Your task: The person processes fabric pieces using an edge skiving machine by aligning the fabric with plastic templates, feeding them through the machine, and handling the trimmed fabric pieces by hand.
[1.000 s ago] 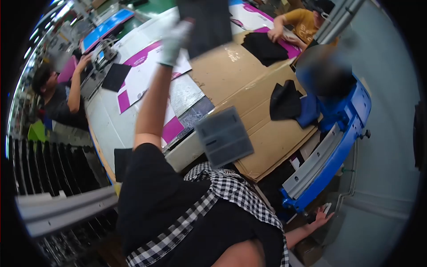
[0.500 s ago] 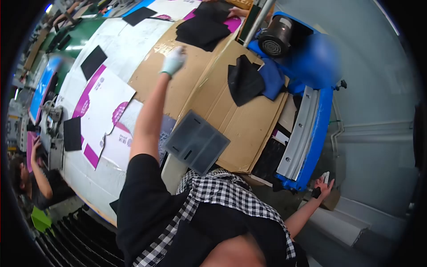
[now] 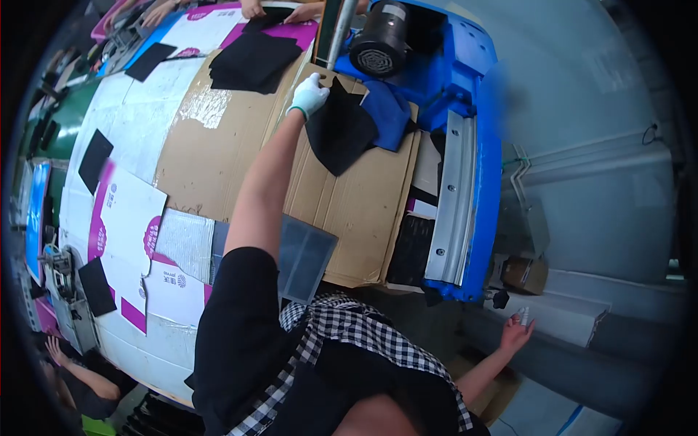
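Observation:
My left hand (image 3: 309, 97), in a white glove with a green cuff, is at the upper left edge of a black fabric piece (image 3: 342, 134). Its fingers look bent and closed at the cloth's edge, though the fingertips are partly hidden. A blue fabric piece (image 3: 387, 116) lies beside the black one, both on a brown cardboard sheet (image 3: 356, 232). Off to the right, past the blue machine, my right hand (image 3: 516, 333) hangs with fingers apart and white covering on a finger. Below my left forearm is a grey translucent plastic sheet (image 3: 305, 254).
A blue machine (image 3: 483, 182) with a metal rail and a dark motor (image 3: 379, 43) stands at the right. Black fabric pieces (image 3: 254, 62) are stacked at the table's far end, near a co-worker's hands (image 3: 298, 13). Another person's hand (image 3: 57, 352) shows at lower left.
My left hand has moved right, from over the bare cardboard to the black fabric piece. The view has shifted. A co-worker's hands now show at a black piece at the far end.

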### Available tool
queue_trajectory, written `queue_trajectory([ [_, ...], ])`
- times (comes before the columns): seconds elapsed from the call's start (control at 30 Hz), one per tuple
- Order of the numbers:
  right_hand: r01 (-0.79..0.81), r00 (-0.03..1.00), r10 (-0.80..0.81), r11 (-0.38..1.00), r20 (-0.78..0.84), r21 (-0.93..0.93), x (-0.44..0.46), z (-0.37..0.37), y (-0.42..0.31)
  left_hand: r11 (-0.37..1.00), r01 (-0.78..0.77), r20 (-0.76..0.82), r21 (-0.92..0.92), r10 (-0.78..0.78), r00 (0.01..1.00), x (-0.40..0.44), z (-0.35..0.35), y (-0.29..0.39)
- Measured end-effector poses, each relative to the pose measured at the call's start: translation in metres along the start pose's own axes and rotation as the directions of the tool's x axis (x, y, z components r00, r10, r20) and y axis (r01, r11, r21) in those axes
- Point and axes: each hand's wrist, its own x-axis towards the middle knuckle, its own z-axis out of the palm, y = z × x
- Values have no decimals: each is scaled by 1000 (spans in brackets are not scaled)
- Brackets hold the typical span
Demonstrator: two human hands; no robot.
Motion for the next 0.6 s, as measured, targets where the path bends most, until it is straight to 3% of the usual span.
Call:
queue_trajectory([
  [0.07,16,999,-17,1000,47,17,12,-3,-2,987,-156,28,-45,157,987,-14,-23,30],
  [0.13,-12,954,22,999,298,-37,41,-10,-10,945,-323,76,-49,326,942,-26,-48,69],
  [0.2,88,983,-75,994,170,-66,44,60,-4,883,-451,149,-129,467,872,-39,-74,115],
  [0.27,121,960,-81,983,266,-137,58,112,-6,790,-600,200,-129,613,764,-60,-103,173],
  [0.33,234,884,-94,937,457,-259,71,164,-8,706,-694,269,-143,702,659,-87,-125,239],
  [0.4,283,790,-71,924,610,-259,81,209,-8,623,-764,366,-168,759,539,-97,-140,285],
  [0.47,420,657,-44,850,753,-317,80,253,-13,576,-711,437,-404,804,403,-115,-146,333],
  [0.53,446,621,-66,849,781,-283,76,286,-12,565,-700,473,-437,806,356,-136,-142,374],
  [0.6,445,482,-64,877,874,-181,65,311,-18,508,-751,559,-422,798,225,-153,-136,418],
])
